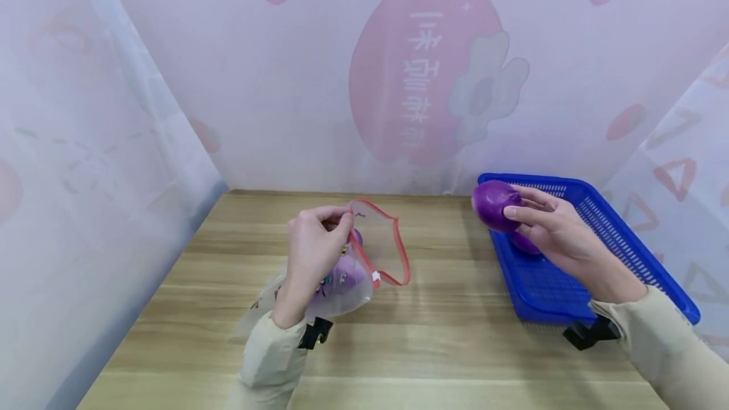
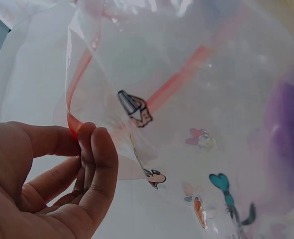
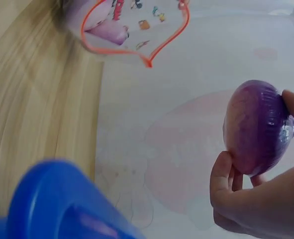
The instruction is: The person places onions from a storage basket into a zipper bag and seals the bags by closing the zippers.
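My left hand pinches the red-edged rim of a clear zipper bag printed with small cartoon figures. The bag's mouth gapes toward the right, and a white slider sits at its lower corner. Purple rounded things show through the bag's plastic. In my right hand is a shiny purple rounded object, seemingly in clear wrap, held between thumb and fingers above a basket's left rim. The right wrist view shows the same wrapped object from the side, paler on one face.
A blue plastic basket with slotted walls stands on the right of the wooden table. Another purple object lies in it, partly covered by my right hand. Pale printed sheets hang behind the table and at both sides.
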`<state>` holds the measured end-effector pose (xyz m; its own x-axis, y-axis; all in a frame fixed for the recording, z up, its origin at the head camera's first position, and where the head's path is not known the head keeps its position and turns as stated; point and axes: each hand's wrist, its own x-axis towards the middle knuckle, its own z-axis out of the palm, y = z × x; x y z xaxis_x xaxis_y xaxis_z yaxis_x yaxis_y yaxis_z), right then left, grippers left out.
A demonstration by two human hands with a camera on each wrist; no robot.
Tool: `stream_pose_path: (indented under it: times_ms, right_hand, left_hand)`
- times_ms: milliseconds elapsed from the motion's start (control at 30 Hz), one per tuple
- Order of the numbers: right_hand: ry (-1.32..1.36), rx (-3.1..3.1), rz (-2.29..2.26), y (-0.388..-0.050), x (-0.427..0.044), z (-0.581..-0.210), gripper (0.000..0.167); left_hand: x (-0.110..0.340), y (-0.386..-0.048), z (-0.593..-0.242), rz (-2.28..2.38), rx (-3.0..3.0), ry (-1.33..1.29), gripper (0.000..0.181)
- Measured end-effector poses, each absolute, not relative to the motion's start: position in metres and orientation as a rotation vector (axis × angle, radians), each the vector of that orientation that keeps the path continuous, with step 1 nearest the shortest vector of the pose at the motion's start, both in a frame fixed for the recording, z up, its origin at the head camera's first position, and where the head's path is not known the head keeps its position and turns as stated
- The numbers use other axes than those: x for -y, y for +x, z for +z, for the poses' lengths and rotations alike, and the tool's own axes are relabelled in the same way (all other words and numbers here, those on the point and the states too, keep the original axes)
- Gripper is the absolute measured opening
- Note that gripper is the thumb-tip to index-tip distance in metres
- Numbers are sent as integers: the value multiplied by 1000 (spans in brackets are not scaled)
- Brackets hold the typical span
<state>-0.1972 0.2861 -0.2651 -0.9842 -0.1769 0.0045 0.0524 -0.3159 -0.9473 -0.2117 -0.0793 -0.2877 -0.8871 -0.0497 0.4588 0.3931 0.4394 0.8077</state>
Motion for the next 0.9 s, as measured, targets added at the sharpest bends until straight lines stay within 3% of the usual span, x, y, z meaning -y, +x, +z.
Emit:
stream_pose_path:
  times_ms: [533,800,900]
  right_hand:
    - [-86,-1669,-2437,-189,-269,-260,28]
    - [-87,-1578,-2483,-191,-260,-261,45]
    - [-75,-1553,-2491,-189,-257,-264,41]
  left_hand:
    - [77,-209,-287,-1413,2301,-291,13]
    - [73,-211,-288,-1398,2296,-290,15]
    - [72,-210,-288,-1404,2288,-286,15]
